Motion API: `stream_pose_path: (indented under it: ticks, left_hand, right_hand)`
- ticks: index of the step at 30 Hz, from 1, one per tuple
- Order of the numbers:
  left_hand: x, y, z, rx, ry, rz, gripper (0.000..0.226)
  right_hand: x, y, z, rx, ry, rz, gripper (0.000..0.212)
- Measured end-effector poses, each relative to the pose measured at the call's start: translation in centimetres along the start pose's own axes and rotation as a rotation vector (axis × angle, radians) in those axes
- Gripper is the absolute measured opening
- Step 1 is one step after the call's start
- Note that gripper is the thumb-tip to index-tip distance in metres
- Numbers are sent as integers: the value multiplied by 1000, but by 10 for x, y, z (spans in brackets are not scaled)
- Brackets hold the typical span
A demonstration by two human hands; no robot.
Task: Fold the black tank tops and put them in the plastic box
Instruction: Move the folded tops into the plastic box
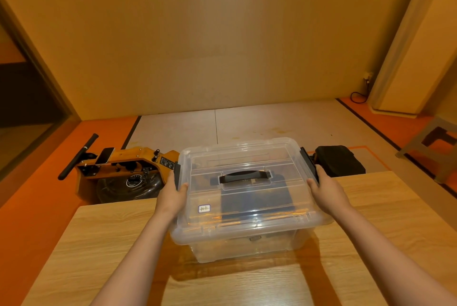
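1. Reaching forward over the near edge of the wooden table [99, 244], both bare forearms ran out to the plastic box [247, 229], one on each side.
2. The left hand [173, 197] gripped the box's left end, thumb on the lid's edge and fingers curled up by the black left clip [176, 174]. The right hand [326, 194] mirrored it at the right clip [309, 163].
3. The box lay straight ahead between the hands with its long axis running left to right, so neither hand was nearer. Any coming move, I judged, would turn on that even two-sided hold.
4. The clear lid [242, 155] was on, its black handle [243, 176] in the middle. Folded dark cloth, likely the tank tops [257, 199], showed through it. I could not tell whether the clips were fastened, or whether the box rested on the table or was just lifted.
5. Beyond the table on the orange floor stood a wooden rowing machine [128, 165] to the left and a black cushion [338, 160] to the right.
6. Farther off were a pale mat [247, 123], a grey stool [435, 142] and the plain wall [210, 34].
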State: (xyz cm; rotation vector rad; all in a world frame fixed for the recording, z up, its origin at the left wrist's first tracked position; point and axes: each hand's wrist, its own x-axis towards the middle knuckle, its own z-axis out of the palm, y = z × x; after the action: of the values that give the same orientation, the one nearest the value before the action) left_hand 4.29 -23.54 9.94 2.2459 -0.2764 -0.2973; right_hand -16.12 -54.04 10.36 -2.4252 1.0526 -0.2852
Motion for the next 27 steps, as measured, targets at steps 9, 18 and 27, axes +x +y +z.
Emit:
stream_pose_path:
  ticks: [9,18,27]
  left_hand:
    - [-6,6,7,301,132,74,62]
    - [-25,14,9,338,43,197,57]
    - [-63,34,40,401,69,219,55]
  right_hand:
    - [1,-4,1,-276,29,-89,55]
    - [-4,0,-14,-316,-64,-225,62]
    - [-24,42,-40,-260,-58,-217,66]
